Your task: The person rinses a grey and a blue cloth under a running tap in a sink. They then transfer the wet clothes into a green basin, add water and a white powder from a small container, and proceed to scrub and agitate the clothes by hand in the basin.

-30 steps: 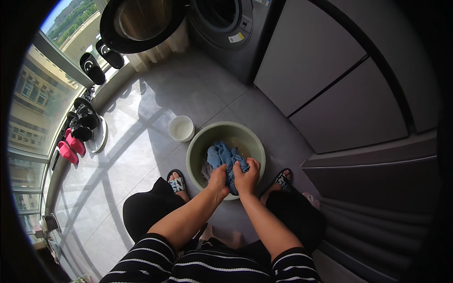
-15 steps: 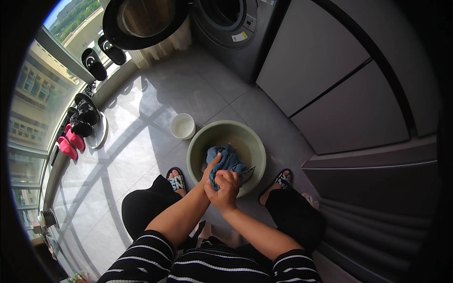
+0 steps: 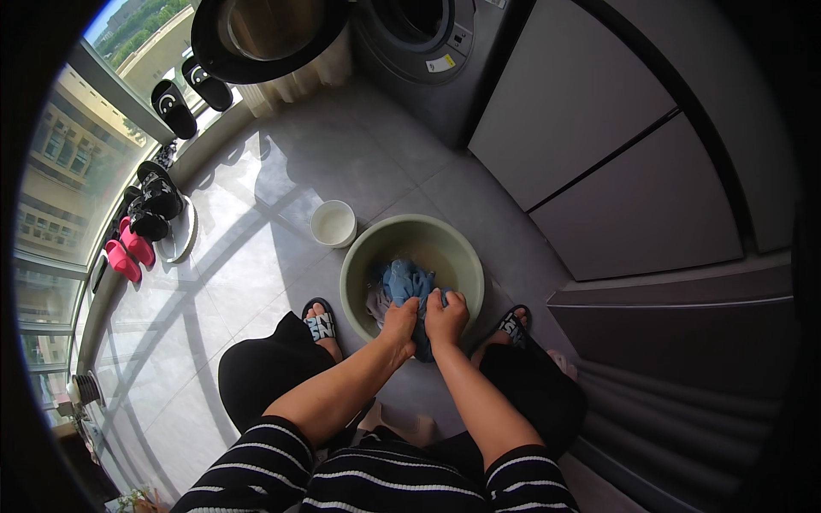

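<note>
A wet-looking blue cloth garment (image 3: 405, 279) lies bunched in a round green basin (image 3: 465, 256) on the floor between my feet. My left hand (image 3: 399, 325) is closed on the garment's near left part. Just to its right, my right hand (image 3: 446, 316) grips another fold, its fingers curled over the fabric. Part of the blue cloth hangs between my two hands toward the basin's near rim. A greyish piece of cloth (image 3: 376, 301) shows beside the blue one, at the basin's left. Murky water (image 3: 428, 248) shows at the far side of the basin.
A small white bowl (image 3: 333, 224) stands beside the basin's far left. A front-loading washing machine (image 3: 419, 68) has its round door (image 3: 272, 34) swung wide. Pink slippers (image 3: 125, 260) and dark sandals line the window ledge. Grey cabinet doors (image 3: 590, 111) rise at the right.
My hands were pressed together over the bunched blue garment; now they are side by side, slightly apart, the right one moved rightward. The blue cloth is spread lower between them.
</note>
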Demonstrator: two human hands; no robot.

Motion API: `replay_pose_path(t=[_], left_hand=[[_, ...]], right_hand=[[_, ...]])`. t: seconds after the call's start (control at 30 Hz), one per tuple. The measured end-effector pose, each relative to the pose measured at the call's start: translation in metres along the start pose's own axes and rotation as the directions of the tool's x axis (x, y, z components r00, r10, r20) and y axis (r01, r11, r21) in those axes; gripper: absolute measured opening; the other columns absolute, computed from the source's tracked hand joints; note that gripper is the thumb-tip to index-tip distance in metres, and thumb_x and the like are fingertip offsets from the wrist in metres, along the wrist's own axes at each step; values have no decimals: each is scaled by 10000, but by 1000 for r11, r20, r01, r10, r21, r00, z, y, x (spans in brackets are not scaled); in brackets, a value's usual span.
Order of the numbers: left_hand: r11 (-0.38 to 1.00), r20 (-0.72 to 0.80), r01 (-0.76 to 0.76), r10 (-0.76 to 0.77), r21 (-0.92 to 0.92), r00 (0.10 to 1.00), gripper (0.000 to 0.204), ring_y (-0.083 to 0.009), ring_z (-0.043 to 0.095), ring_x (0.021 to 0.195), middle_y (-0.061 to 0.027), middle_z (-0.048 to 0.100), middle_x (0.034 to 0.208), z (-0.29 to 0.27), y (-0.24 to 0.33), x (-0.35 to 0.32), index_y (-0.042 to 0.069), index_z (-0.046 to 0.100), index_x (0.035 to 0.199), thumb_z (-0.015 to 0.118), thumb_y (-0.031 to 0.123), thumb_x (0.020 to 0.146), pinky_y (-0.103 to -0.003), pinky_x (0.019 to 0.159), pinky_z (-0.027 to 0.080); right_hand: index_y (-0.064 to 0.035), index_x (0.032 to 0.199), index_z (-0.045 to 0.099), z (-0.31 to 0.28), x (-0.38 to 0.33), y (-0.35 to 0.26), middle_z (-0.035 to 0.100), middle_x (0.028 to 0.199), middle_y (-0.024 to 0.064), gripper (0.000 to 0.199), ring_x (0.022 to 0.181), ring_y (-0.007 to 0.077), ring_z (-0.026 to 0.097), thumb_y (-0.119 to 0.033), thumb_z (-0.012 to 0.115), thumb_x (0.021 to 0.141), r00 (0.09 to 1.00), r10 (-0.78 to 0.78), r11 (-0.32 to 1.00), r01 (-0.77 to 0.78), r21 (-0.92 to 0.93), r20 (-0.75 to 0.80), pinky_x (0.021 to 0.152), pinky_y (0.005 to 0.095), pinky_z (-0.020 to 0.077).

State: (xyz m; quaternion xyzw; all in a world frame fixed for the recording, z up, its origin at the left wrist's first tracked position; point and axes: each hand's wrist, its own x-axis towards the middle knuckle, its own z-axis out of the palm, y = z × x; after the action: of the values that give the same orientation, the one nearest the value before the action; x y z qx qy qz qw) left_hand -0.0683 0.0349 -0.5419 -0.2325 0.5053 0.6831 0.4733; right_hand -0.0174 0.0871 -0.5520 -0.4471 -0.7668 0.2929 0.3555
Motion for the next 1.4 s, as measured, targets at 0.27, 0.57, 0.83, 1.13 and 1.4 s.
replay_pose_path(t=[0.27, 0.57, 0.83, 1.13, 1.4], left_hand=[[996, 360, -10, 40, -83, 932, 217, -225, 591, 745, -112, 587, 916, -51, -11, 48, 61, 533, 1045, 571, 158, 855, -345, 665, 512], [971, 158, 235, -226, -41, 961, 528, -275, 440, 1220, -135, 461, 1334, -24, 38, 52, 71, 402, 1332, 433, 432, 949, -480, 1062, 269], [862, 334, 201, -39, -466, 942, 494, -280, 431, 1236, -117, 446, 1355, -30, 49, 88, 40, 405, 1309, 396, 396, 968, -443, 1080, 269], [768, 318, 224, -28, -599, 948, 433, -298, 500, 1166, -148, 503, 1287, -25, 60, 109, 3, 460, 1240, 433, 331, 959, -454, 1019, 364], [998, 279, -24, 7, 56, 960, 387, -267, 593, 1005, -176, 587, 1105, -25, 74, 87, -66, 491, 1155, 642, 90, 835, -388, 854, 487]], right_hand=[[-40, 607, 484, -5, -18, -35, 530, 700, 124, 227, 672, 349, 517, -156, 627, 739, 945, -303, 948, 285, 145, 126, 603, 440, 424], [-47, 594, 359, -21, 39, 9, 336, 611, -53, 405, 591, 57, 306, -205, 559, 909, 792, 518, 577, -603, 551, 324, 522, 266, 266], [-19, 721, 533, -5, 53, 52, 499, 702, 3, 373, 656, 135, 433, -322, 517, 939, 882, 371, 843, -451, 294, 289, 625, 280, 368], [-39, 974, 595, 25, 79, 33, 630, 932, 143, 274, 901, 289, 591, -295, 603, 877, 902, 30, 948, -163, 275, 430, 823, 352, 443], [2, 1030, 578, 38, 69, 76, 654, 890, 105, 229, 795, 211, 613, -171, 584, 880, 772, 2, 972, -152, 182, 636, 730, 317, 471]])
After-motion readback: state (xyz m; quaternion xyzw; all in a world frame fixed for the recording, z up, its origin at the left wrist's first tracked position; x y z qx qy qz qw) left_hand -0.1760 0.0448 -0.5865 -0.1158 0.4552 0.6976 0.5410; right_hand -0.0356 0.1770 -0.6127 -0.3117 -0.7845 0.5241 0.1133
